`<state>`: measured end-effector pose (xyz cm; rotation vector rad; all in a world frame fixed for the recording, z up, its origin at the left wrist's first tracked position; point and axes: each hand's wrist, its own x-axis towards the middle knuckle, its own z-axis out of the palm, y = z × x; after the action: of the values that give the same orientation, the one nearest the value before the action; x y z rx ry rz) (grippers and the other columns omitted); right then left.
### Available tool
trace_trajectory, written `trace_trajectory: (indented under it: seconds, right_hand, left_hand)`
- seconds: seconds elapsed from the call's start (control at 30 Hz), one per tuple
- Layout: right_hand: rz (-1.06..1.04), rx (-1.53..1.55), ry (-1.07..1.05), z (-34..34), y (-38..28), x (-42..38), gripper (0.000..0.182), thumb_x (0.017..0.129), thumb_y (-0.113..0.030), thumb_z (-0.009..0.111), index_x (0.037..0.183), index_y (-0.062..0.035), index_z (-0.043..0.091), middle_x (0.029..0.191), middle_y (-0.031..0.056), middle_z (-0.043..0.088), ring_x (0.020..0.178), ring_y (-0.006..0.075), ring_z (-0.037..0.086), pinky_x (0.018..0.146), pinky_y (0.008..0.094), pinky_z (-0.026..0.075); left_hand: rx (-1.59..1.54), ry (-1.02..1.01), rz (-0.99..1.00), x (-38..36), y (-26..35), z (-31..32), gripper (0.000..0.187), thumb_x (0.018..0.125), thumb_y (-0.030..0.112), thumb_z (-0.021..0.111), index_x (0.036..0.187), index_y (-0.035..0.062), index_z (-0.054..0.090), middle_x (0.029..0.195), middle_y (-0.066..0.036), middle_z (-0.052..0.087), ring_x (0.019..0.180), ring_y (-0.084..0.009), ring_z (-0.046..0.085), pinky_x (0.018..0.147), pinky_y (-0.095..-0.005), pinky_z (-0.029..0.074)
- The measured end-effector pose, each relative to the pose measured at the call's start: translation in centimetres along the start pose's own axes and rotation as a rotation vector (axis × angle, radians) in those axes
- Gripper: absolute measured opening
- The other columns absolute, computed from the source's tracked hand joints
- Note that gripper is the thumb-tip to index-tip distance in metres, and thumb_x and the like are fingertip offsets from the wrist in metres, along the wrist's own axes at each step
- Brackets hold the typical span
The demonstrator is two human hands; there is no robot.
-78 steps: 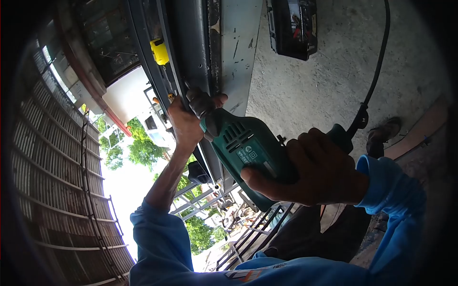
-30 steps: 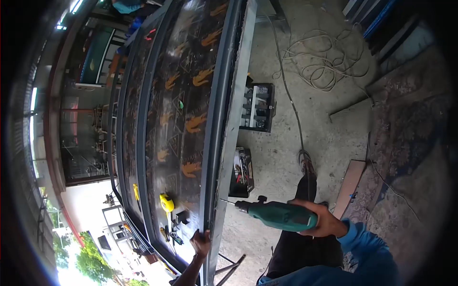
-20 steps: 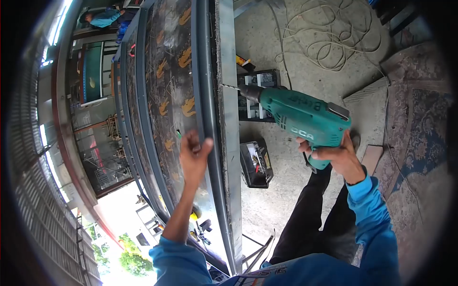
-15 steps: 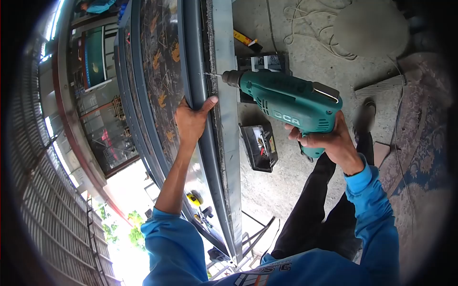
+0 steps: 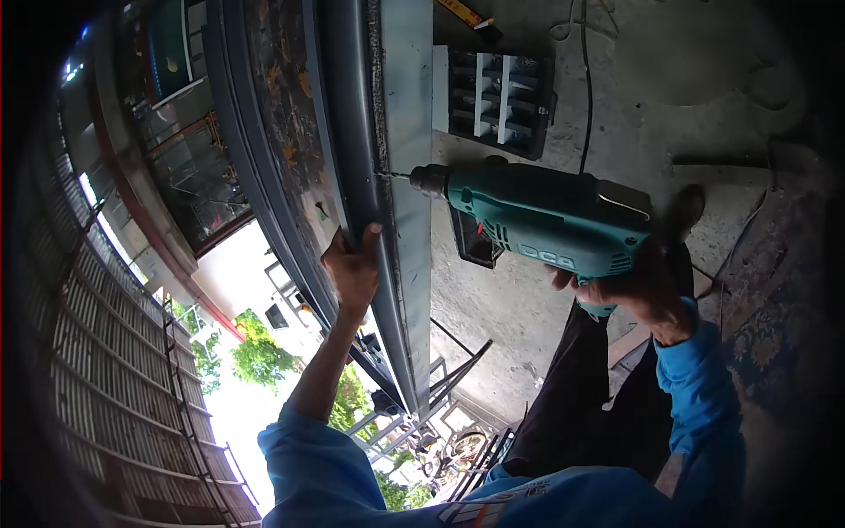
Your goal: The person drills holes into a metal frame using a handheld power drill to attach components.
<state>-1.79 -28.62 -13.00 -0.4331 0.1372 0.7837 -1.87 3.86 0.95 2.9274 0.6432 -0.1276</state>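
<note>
A green power drill [image 5: 546, 211] is held by its handle in my right hand [image 5: 638, 297], lying level and pointing left. Its thin drill bit [image 5: 394, 175] meets the edge of a long dark grey metal frame [image 5: 348, 114], beside a rough grey strip. My left hand [image 5: 354, 271] grips this frame a little below the bit, thumb over the near face and fingers curled behind it. Along the frame's right side runs a pale flat metal strip [image 5: 410, 114].
On the concrete floor lie a black organizer box [image 5: 528, 101] with compartments and a dark open tray [image 5: 478, 249], partly behind the drill. A yellow tool [image 5: 462, 12] lies above. The drill's cord [image 5: 585, 97] runs upward; a patterned cloth [image 5: 766, 343] is at right.
The view has shifted, so more of the organizer box shows and the drill hides more of the tray. Both hands keep their holds, and the bit stays at the frame.
</note>
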Motion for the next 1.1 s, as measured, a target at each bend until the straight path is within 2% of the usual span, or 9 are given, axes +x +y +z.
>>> trace_trajectory:
  seconds: [0.13, 0.23, 0.4, 0.47, 0.53, 0.6, 0.87, 1.03, 1.1]
  right_hand:
    - [0.045, -0.067, -0.04, -1.3, 0.5, -0.2, 0.076, 0.063, 0.009, 0.071, 0.132, -0.0037, 0.041, 0.11, 0.0165, 0.063, 0.088, 0.026, 0.067, 0.073, 0.0377, 0.058]
    - [0.045, -0.07, -0.082, -0.9, 1.1, 0.0, 0.075, 0.064, 0.009, 0.069, 0.132, -0.0035, 0.042, 0.111, 0.0157, 0.062, 0.09, 0.025, 0.067, 0.074, 0.037, 0.058]
    - [0.107, -0.057, 0.033, 2.0, -0.3, -0.1, 0.077, 0.063, 0.008, 0.066, 0.135, -0.0022, 0.04, 0.119, 0.0137, 0.058, 0.102, 0.022, 0.063, 0.085, 0.0357, 0.054]
    - [-0.098, -0.091, 0.035, 2.9, -0.2, -0.2, 0.066, 0.071, 0.006, 0.069, 0.131, -0.0026, 0.041, 0.102, 0.0173, 0.065, 0.086, 0.0247, 0.067, 0.07, 0.0365, 0.058]
    - [-0.144, -0.19, 0.028, 3.6, -0.2, -0.3, 0.068, 0.072, 0.007, 0.067, 0.132, -0.0032, 0.037, 0.104, 0.0179, 0.065, 0.086, 0.0244, 0.067, 0.07, 0.036, 0.058]
    - [0.004, -0.136, 0.091, 4.1, -0.6, -0.2, 0.081, 0.064, 0.006, 0.063, 0.139, -0.0011, 0.036, 0.129, 0.0117, 0.051, 0.119, 0.0199, 0.051, 0.104, 0.0328, 0.039]
    - [0.15, -0.045, 0.132, 4.1, -0.6, -0.9, 0.084, 0.06, 0.005, 0.067, 0.139, -0.0013, 0.037, 0.13, 0.0123, 0.051, 0.12, 0.0197, 0.05, 0.102, 0.0343, 0.042]
    - [0.216, 0.048, 0.09, 2.3, 0.4, -1.1, 0.09, 0.067, 0.01, 0.067, 0.142, -0.0063, 0.021, 0.112, 0.0193, 0.06, 0.086, 0.0269, 0.067, 0.073, 0.0364, 0.059]
    - [0.181, 0.016, 0.075, 2.0, 0.8, -0.9, 0.089, 0.067, 0.01, 0.067, 0.142, -0.0061, 0.021, 0.112, 0.0195, 0.06, 0.087, 0.0266, 0.067, 0.074, 0.037, 0.059]
  left_hand:
    - [-0.05, -0.034, -0.13, -0.8, -0.2, 0.0, 0.04, 0.072, 0.032, 0.082, 0.073, -0.0017, 0.06, 0.059, -0.008, 0.063, 0.05, -0.0116, 0.056, 0.049, -0.0309, 0.044]
    - [-0.225, 0.002, -0.017, -0.8, 0.2, 0.8, 0.038, 0.062, 0.022, 0.089, 0.073, 0.0001, 0.06, 0.061, -0.006, 0.064, 0.051, -0.0105, 0.056, 0.05, -0.0279, 0.045]
    - [-0.165, -0.019, 0.003, -0.7, -0.5, 0.7, 0.04, 0.061, 0.023, 0.089, 0.071, 0.0003, 0.059, 0.061, -0.008, 0.064, 0.051, -0.0112, 0.057, 0.05, -0.0269, 0.045]
    - [-0.143, -0.023, 0.015, -0.6, -0.7, 0.8, 0.04, 0.061, 0.024, 0.089, 0.071, 0.0003, 0.058, 0.06, -0.008, 0.063, 0.051, -0.0117, 0.057, 0.05, -0.027, 0.045]
    - [-0.187, 0.003, -0.002, -0.6, -0.7, 1.0, 0.044, 0.06, 0.028, 0.089, 0.07, 0.0, 0.057, 0.06, -0.009, 0.063, 0.05, -0.0135, 0.057, 0.049, -0.0288, 0.045]
    - [-0.13, 0.001, 0.022, -0.6, -1.1, 0.9, 0.046, 0.06, 0.029, 0.09, 0.07, -0.0003, 0.057, 0.06, -0.009, 0.062, 0.049, -0.0146, 0.057, 0.049, -0.0298, 0.045]
    - [-0.104, 0.008, 0.072, -0.4, -1.4, 0.9, 0.048, 0.059, 0.033, 0.09, 0.07, -0.0004, 0.056, 0.06, -0.009, 0.062, 0.047, -0.0177, 0.057, 0.049, -0.0319, 0.045]
    - [-0.11, -0.006, 0.025, -0.5, -1.5, 0.9, 0.047, 0.06, 0.033, 0.089, 0.067, 0.0004, 0.056, 0.058, -0.008, 0.061, 0.044, -0.016, 0.055, 0.046, -0.0318, 0.043]
    - [-0.102, -0.007, 0.027, -0.6, -1.0, 0.7, 0.047, 0.06, 0.033, 0.089, 0.065, 0.0011, 0.056, 0.056, -0.008, 0.061, 0.043, -0.0156, 0.054, 0.046, -0.0312, 0.042]
